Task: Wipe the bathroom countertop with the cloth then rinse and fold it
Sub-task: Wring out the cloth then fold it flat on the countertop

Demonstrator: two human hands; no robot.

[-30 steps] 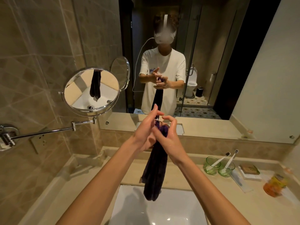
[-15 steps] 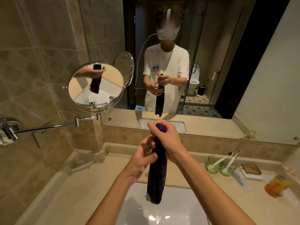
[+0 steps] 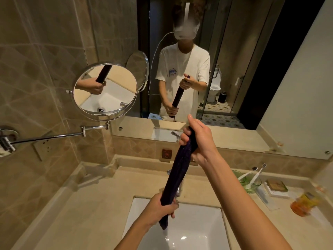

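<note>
A dark purple cloth is bunched into a long, tight rope and held upright over the white sink. My right hand grips its top end, raised in front of the wall mirror. My left hand is closed around its lower end just above the basin, with a short tip of cloth hanging below the fist. Water runs off that tip into the sink. The beige countertop surrounds the basin. The tap is mostly hidden behind the cloth.
A round shaving mirror on a chrome arm juts from the left tiled wall. On the right of the counter stand two green glasses with toothbrushes, a small soap box and an orange packet. A large wall mirror faces me.
My left hand has slid down the cloth from near the top to its lower end, squeezing it. The right hand has kept its hold on the top end.
</note>
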